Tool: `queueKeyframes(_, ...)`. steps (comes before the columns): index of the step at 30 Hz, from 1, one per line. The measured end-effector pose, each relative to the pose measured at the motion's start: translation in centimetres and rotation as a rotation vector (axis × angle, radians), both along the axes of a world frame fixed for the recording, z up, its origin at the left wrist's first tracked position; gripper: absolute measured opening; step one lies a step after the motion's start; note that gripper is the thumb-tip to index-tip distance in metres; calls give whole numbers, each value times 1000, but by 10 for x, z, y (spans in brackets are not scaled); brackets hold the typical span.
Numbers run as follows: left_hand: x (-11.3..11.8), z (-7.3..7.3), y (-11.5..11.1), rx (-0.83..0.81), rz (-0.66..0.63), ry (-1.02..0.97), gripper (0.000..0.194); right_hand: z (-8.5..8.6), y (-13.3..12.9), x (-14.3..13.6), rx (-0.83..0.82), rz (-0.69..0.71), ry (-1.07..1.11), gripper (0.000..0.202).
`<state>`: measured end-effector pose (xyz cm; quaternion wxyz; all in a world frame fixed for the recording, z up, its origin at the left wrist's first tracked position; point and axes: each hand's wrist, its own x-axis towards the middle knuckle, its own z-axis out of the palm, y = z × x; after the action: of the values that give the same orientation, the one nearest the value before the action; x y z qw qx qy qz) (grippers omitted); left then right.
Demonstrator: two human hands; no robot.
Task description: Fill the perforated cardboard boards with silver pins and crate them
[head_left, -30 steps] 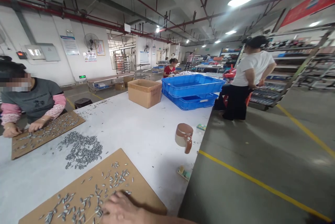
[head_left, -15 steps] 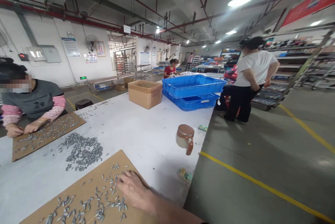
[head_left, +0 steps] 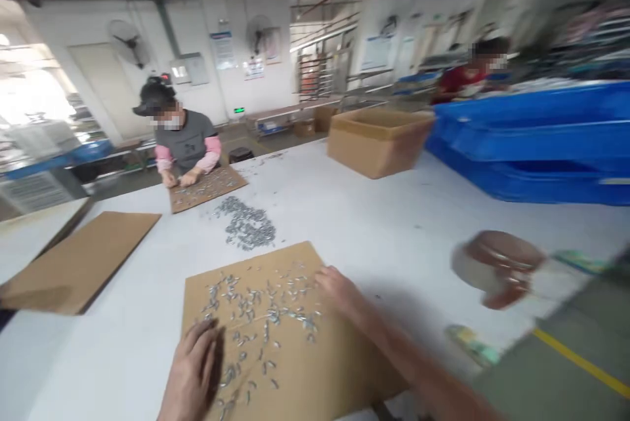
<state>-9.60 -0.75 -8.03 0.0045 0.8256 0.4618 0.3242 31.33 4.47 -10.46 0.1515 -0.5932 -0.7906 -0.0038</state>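
Note:
A tan cardboard sheet (head_left: 295,368) lies on the white table, with many small grey metal pieces (head_left: 270,316) scattered over it. My left hand (head_left: 191,362) rests at the sheet's left edge, fingers bent and close together beside the pieces; whether anything is under them is hidden. Near the sheet's upper right edge is my right hand (head_left: 339,286), its fingertips by the outermost pieces. Blur hides whether it holds one. Beyond the sheet sits a loose pile of the same grey pieces (head_left: 249,224).
Across the white table (head_left: 315,204), a person (head_left: 184,139) handles pieces on another cardboard. A bare cardboard sheet (head_left: 83,260) lies left. An open carton (head_left: 377,145), blue crates (head_left: 531,145) and a brown mug-like object (head_left: 502,263) stand right. Another person in red (head_left: 460,80) is behind.
The view has swung left, and my left hand has come into sight on the cardboard. The bare sheet at the left now shows, while the standing person at the right is out of view.

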Motion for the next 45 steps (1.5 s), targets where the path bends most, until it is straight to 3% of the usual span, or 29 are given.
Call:
queueKeyframes(3,-1,5,-2,-41,83,-20,25,-8,12,2,-73,68,46,40)
queueKeyframes(7,7,7,5,-125,42,-14,26,-2,29,-9,-177,181,132,40)
queueKeyframes(13,7,6,34,-174,50,25,29,3,52,-11,-259,-22,7,38)
queueKeyframes(19,13,6,66,-249,-7,43,31,14,92,-17,-223,37,4,37)
queueKeyframes(22,9,3,71,-219,31,-97,30,19,128,-31,-216,82,16,44)
queueKeyframes(27,-11,-16,69,-228,172,-292,29,5,177,-71,-293,-62,-56,82)
queueKeyframes(31,-19,-29,66,-215,227,-396,26,-8,188,-95,-160,-42,-96,59)
queueKeyframes(34,-18,-32,65,-209,241,-438,26,-7,192,-100,-100,-35,-135,46)
queueKeyframes(45,-17,-29,65,-209,225,-423,27,27,217,-87,-338,-301,417,28)
